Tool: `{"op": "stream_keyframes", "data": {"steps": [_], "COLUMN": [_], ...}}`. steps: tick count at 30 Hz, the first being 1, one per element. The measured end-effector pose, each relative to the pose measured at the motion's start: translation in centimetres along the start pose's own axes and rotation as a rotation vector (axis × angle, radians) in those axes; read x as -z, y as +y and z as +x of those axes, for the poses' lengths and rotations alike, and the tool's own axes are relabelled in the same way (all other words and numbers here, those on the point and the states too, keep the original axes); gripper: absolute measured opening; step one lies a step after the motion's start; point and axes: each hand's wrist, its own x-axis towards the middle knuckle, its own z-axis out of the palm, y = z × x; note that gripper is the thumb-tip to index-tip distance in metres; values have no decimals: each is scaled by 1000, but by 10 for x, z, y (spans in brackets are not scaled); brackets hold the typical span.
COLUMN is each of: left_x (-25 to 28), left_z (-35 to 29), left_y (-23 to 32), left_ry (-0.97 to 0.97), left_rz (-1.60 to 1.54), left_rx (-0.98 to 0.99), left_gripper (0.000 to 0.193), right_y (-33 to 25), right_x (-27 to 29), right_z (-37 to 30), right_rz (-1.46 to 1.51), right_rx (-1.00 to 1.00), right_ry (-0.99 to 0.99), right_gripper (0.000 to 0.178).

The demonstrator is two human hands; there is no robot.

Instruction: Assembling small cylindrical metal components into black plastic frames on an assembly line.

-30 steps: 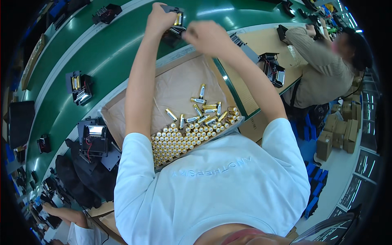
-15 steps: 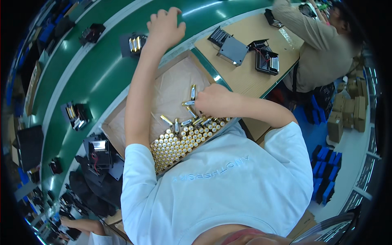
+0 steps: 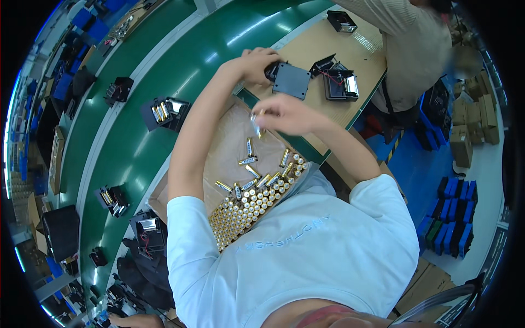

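Observation:
My left hand [image 3: 257, 64] reaches over the far edge of the carton to a black plastic battery case [image 3: 291, 82] on the wooden table, its fingers curled round the case's left end. Closer to me, my right hand [image 3: 284, 115] pinches a few batteries [image 3: 258, 124] above the carton; motion blur hides how many. Below it, the open cardboard carton [image 3: 232, 117] is lined with brown paper. Rows of gold-topped batteries [image 3: 240, 216] stand upright along its near side, and several loose ones [image 3: 251, 172] lie on the paper.
More black cases with wires [image 3: 340, 87] lie on the wooden table [image 3: 314, 117]. A case with batteries in it [image 3: 164, 112] sits on the green conveyor [image 3: 191, 82] at left. Beyond the table is a co-worker in a beige top [image 3: 413, 49]. Blue-and-black items [image 3: 448, 213] and cartons [image 3: 467, 126] stand at right.
My left hand has moved right from over the conveyor to the black case on the table. My right hand has lifted off the loose batteries, carrying some up. The view has shifted.

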Motion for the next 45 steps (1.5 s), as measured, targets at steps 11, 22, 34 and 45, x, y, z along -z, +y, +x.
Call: {"op": "stream_keyframes", "data": {"steps": [11, 22, 34, 45], "left_x": [125, 64, 87, 66], "left_z": [-34, -43, -100, -116], "left_y": [-5, 5, -37, -39], "left_ry": [-15, 75, -27, 478], "left_rz": [353, 515, -101, -505], "left_rx": [308, 111, 1098, 1058], "left_gripper": [41, 28, 41, 39], "right_y": [35, 59, 40, 12], "right_x": [15, 11, 38, 50], "right_z": [-7, -1, 49, 163], "right_rz": [1017, 1148, 642, -513], "right_rx": [-130, -95, -311, -100], "right_ry": [403, 358, 294, 201], "right_gripper": [22, 21, 16, 24]}}
